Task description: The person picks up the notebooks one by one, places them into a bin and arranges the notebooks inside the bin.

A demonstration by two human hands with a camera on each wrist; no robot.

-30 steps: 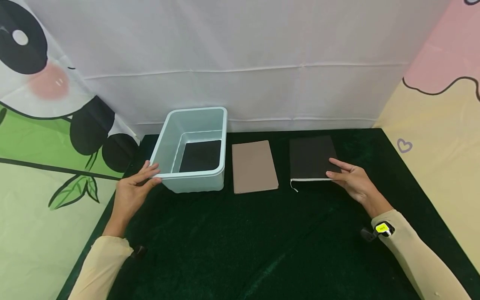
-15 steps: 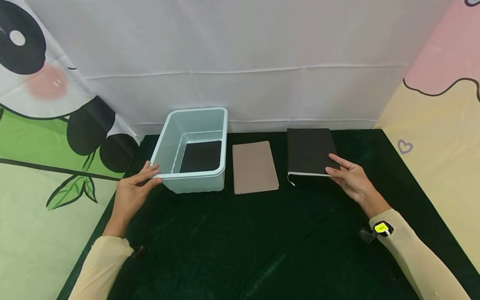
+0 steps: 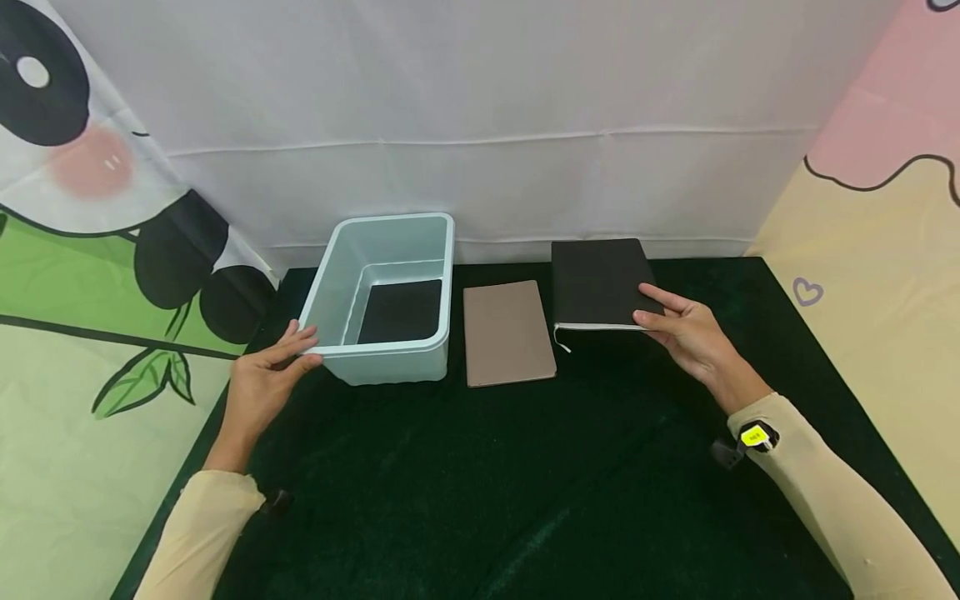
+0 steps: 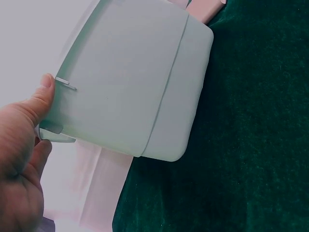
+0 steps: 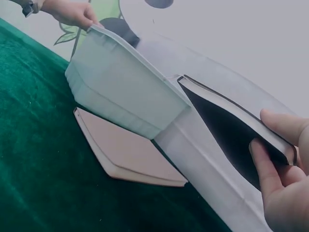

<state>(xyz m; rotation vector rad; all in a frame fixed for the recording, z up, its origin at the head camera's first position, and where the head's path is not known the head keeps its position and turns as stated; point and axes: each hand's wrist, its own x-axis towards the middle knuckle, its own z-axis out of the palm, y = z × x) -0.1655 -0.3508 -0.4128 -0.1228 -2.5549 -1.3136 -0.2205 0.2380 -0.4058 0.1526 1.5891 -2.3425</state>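
My right hand (image 3: 690,337) pinches a black notebook (image 3: 600,283) by its near right corner, thumb on one side and fingers on the other. In the right wrist view the notebook (image 5: 231,128) is held up off the table, its white ribbon dangling in the head view. At the left, my left hand (image 3: 262,383) grips the near left corner of a pale blue-green plastic bin (image 3: 390,367); in the left wrist view the thumb and fingers (image 4: 44,94) pinch its rim. A flat black rectangle (image 3: 401,312), kind unclear, lies on the bin's floor. Between bin and black notebook lies a pinkish-brown notebook (image 3: 510,333).
Dark green velvet cloth (image 3: 450,483) covers the table. A whitish curtain (image 3: 525,192) hangs right behind the bin. Printed cartoon sheets (image 3: 97,283) flank the table on the left and right.
My right hand has lifted the black notebook off the cloth and carried it up and leftward, nearer the pinkish-brown notebook. The left hand and the bin have stayed in place.
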